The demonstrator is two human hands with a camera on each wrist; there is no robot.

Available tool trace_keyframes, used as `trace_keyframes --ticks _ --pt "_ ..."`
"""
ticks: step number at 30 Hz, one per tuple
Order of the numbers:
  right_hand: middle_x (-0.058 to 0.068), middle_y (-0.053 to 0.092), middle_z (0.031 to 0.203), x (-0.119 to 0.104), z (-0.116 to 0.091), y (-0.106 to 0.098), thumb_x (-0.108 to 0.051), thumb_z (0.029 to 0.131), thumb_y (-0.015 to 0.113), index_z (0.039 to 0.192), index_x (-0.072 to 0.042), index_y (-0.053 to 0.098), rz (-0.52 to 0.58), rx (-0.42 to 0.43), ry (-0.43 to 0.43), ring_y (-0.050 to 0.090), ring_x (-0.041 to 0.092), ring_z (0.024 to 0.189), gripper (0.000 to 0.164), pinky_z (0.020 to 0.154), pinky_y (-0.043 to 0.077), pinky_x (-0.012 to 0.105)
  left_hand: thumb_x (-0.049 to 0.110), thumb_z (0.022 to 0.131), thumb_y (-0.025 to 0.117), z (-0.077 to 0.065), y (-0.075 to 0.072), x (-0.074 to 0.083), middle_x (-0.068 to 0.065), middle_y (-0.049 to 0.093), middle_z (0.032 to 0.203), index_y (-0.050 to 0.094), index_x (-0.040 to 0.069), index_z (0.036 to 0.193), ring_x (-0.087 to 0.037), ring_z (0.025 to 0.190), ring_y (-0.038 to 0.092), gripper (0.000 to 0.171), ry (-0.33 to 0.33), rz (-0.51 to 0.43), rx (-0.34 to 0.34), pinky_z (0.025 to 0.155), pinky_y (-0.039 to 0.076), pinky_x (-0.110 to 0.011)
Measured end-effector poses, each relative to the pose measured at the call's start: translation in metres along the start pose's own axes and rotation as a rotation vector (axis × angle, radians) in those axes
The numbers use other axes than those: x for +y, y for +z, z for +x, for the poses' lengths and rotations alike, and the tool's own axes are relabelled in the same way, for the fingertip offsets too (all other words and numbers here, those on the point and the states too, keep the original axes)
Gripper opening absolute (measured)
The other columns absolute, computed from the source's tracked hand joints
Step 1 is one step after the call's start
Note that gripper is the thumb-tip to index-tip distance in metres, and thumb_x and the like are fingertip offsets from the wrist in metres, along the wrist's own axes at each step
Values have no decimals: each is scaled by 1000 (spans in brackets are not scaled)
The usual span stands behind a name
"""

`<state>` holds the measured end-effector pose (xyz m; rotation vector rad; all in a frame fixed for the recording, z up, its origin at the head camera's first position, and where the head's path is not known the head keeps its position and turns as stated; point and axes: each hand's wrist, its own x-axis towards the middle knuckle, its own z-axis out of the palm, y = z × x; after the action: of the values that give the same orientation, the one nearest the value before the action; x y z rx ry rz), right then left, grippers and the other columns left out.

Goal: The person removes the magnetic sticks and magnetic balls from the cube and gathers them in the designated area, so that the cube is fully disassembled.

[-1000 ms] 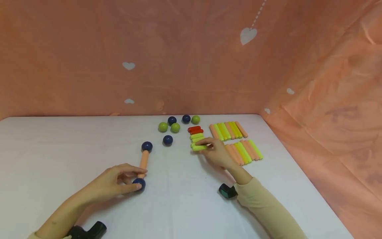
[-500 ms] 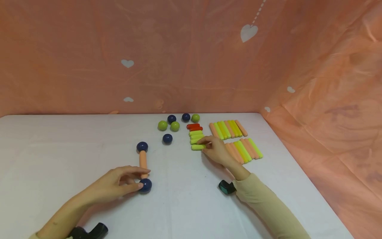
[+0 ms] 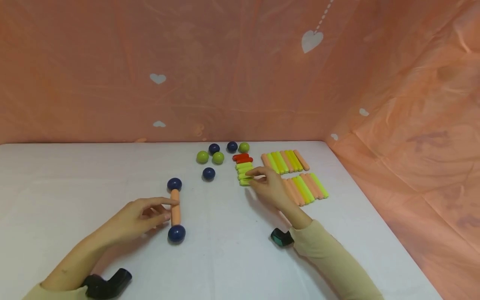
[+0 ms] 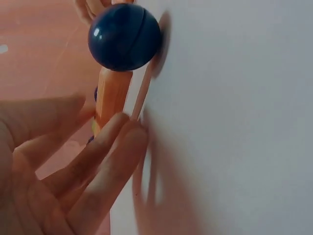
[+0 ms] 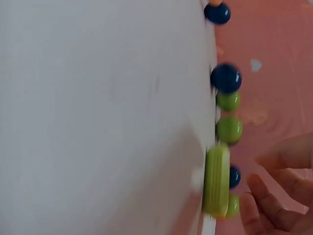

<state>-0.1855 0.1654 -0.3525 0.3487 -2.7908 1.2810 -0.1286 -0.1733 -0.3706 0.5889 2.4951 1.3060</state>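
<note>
An orange rod (image 3: pixel 175 214) lies lengthwise on the white table, with a dark blue ball (image 3: pixel 174 184) at its far end and another blue ball (image 3: pixel 176 234) at its near end. My left hand (image 3: pixel 136 216) is at the rod's middle. Its index finger stretches across the rod and its thumb is beside it; in the left wrist view the thumb tip looks apart from the rod. Several short light-green sticks (image 3: pixel 244 166) lie in a column, my right hand (image 3: pixel 271 189) at their near end. In the right wrist view a gap separates its fingers from the green sticks (image 5: pixel 216 181).
Two red sticks (image 3: pixel 243 160) lie behind the green ones. Green balls (image 3: pixel 202 157) and blue balls (image 3: pixel 208 174) are scattered farther back. Two rows of orange, yellow and green sticks (image 3: pixel 285 161) are at the right. A pinkish-orange cloth hangs behind the table's back edge.
My left hand has moved from the near ball up to the rod's middle, and the rod with its balls has swung straighter. My right hand's fingers have loosened from the nearest green stick.
</note>
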Motion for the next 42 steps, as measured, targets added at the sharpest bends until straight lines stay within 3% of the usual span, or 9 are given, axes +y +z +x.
trace_keyframes --ticks 4,7,12,14,18,24,31,37,42 --pt "17 67 111 -15 -6 14 -5 89 63 109 2 67 70 -60 -59 61 29 101 22 91 52 40 11 89 65 5 -4 0 -5 68 95 63 7 123 -17 82 59 34 10 57 84 57 50 -25" --pt "17 66 112 -28 -12 29 -8 89 63 112 2 65 127 -154 -102 62 26 100 25 89 52 34 10 87 67 12 -7 2 -5 68 95 63 6 122 -21 86 62 35 19 118 172 64 50 -28" --pt "12 67 111 -47 -24 58 -14 87 69 114 -3 66 175 -326 -142 60 19 99 29 86 49 22 13 85 71 25 -10 1 -21 61 112 61 2 123 -38 97 62 41 28 179 293 81 51 -49" --pt "9 66 112 -55 -28 68 -16 86 71 115 -6 66 181 -382 -133 59 15 98 31 85 48 20 16 85 72 30 -11 -1 -27 56 121 58 2 126 -44 106 59 45 20 167 291 89 47 -55" --pt "6 66 113 -65 -32 83 -17 85 73 117 -9 66 191 -460 -135 59 7 98 34 84 48 17 18 88 69 36 -11 -4 -30 48 133 52 2 134 -49 118 50 52 7 104 222 97 41 -60" --pt "6 66 110 -74 -33 95 -16 83 75 118 -8 66 166 -556 -206 56 2 95 36 76 49 14 11 90 65 41 -13 -8 -30 47 137 43 -3 140 -49 120 49 56 87 56 163 99 39 -61" --pt "-2 59 100 -73 -34 98 -18 82 77 115 -12 69 60 -630 -266 48 -3 85 34 75 46 12 7 91 63 42 -10 -9 -25 56 129 58 0 127 -44 117 55 38 155 52 155 97 44 -55" --pt "-5 58 99 -69 -30 83 -14 82 76 106 -13 69 13 -651 -227 47 -2 83 25 75 44 13 14 88 69 39 -11 -11 -18 64 111 66 3 111 -36 102 62 26 81 68 197 88 49 -53" --pt "0 61 101 -60 -24 71 -9 85 71 102 -11 69 -5 -576 -242 46 3 88 17 78 41 15 17 84 73 34 -15 -12 -13 65 101 65 6 98 -31 95 60 20 9 79 223 81 48 -47"
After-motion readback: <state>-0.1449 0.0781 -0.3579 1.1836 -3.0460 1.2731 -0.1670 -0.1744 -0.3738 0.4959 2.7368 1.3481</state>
